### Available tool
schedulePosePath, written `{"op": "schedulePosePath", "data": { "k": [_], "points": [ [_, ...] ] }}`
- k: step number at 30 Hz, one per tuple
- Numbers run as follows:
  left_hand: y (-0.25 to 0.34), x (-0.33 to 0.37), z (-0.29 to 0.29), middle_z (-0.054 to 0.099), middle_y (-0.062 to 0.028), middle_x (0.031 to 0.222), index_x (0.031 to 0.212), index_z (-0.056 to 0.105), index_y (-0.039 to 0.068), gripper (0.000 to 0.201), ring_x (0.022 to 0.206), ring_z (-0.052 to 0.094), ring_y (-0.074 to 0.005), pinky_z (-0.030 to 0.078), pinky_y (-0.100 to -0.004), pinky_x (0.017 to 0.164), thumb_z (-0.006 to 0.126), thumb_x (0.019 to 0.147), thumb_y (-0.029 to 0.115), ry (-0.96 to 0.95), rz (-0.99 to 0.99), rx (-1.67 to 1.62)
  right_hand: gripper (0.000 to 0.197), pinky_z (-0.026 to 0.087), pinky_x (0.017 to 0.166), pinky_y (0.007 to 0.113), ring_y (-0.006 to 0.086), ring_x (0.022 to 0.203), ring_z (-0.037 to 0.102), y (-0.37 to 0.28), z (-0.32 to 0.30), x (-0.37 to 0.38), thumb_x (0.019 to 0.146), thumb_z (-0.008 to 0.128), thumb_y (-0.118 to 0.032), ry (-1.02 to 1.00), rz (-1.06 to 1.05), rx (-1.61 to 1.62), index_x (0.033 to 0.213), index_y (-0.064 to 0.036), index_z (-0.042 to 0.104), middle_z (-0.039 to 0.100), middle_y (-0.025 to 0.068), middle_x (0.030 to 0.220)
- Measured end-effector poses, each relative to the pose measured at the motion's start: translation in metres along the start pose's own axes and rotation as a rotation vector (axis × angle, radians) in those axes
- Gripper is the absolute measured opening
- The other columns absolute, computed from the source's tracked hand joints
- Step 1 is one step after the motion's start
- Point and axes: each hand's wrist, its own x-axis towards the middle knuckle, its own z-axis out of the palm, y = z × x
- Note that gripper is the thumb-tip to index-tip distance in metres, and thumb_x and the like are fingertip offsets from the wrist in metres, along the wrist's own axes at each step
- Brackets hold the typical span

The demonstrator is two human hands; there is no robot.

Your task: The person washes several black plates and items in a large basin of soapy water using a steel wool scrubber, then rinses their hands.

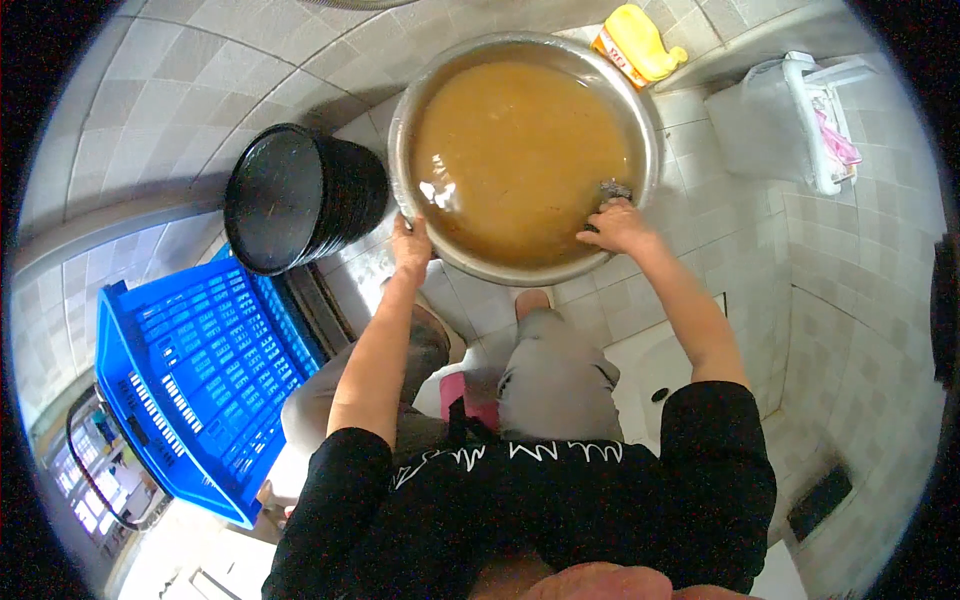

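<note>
A large round metal basin point(643, 140) full of cloudy brown water point(520, 150) stands on the floor before me. My left hand point(411, 243) is closed on the basin's near left rim. Over the water at the near right edge, my right hand point(617, 227) is closed on a grey steel wool scrubber point(614, 190). Part of the scrubber sticks out past the fingers, and the rest is hidden by the hand. The murky water hides whatever lies below its surface.
A tall stack of round black trays point(275, 200) stands left of the basin. Nearer on the left is a blue plastic crate point(200, 370). A yellow jug point(640, 45) stands behind the basin at the right. A white bin point(820, 130) stands far right by the tiled wall.
</note>
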Motion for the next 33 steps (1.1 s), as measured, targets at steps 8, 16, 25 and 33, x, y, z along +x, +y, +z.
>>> {"op": "schedulePosePath", "data": {
  "k": [8, 16, 25, 33],
  "points": [
    [0.049, -0.086, 0.046, 0.043, -0.0188, 0.126, 0.138, 0.012, 0.005, 0.064, 0.103, 0.055, -0.0336, 0.056, -0.0437, 0.069, 0.047, 0.092, 0.032, -0.222, -0.307, -0.34, 0.028, 0.034, 0.099, 0.039, 0.0299, 0.111, 0.05, 0.042, 0.04, -0.024, 0.085, 0.05, -0.03, 0.067, 0.099, -0.136, 0.102, -0.0115, 0.061, 0.06, 0.011, 0.106],
    [0.043, -0.133, 0.08, 0.051, -0.028, 0.111, 0.136, 0.0, -0.004, 0.075, 0.092, 0.06, -0.0352, 0.053, -0.0423, 0.077, 0.043, 0.092, 0.039, -0.452, -0.486, -0.52, 0.022, 0.044, 0.085, 0.041, 0.0315, 0.094, 0.058, 0.06, 0.072, -0.066, 0.081, 0.047, -0.015, -0.001, 0.105, -0.137, 0.097, -0.0077, 0.06, 0.062, 0.0138, 0.093],
    [0.04, -0.118, 0.065, 0.055, -0.0224, 0.101, 0.126, 0.035, -0.005, 0.064, 0.076, 0.063, -0.0269, 0.055, -0.034, 0.067, 0.035, 0.092, 0.049, -0.554, -0.517, -0.406, 0.036, 0.045, 0.078, 0.049, 0.0398, 0.087, 0.059, -0.035, 0.054, -0.045, 0.077, 0.043, -0.008, -0.218, 0.03, 0.219, 0.111, 0.0003, 0.053, 0.062, 0.0228, 0.094],
    [0.041, -0.05, 0.079, 0.059, -0.026, 0.098, 0.139, 0.006, 0.003, 0.063, 0.077, 0.062, -0.0356, 0.05, -0.0408, 0.069, 0.039, 0.093, 0.03, -0.133, 0.3, 0.232, 0.032, 0.042, 0.083, 0.045, 0.0421, 0.098, 0.053, -0.117, 0.032, 0.06, 0.078, 0.043, -0.008, -0.134, -0.093, 0.643, 0.106, 0.0042, 0.052, 0.056, 0.0283, 0.105]
  ]
}}
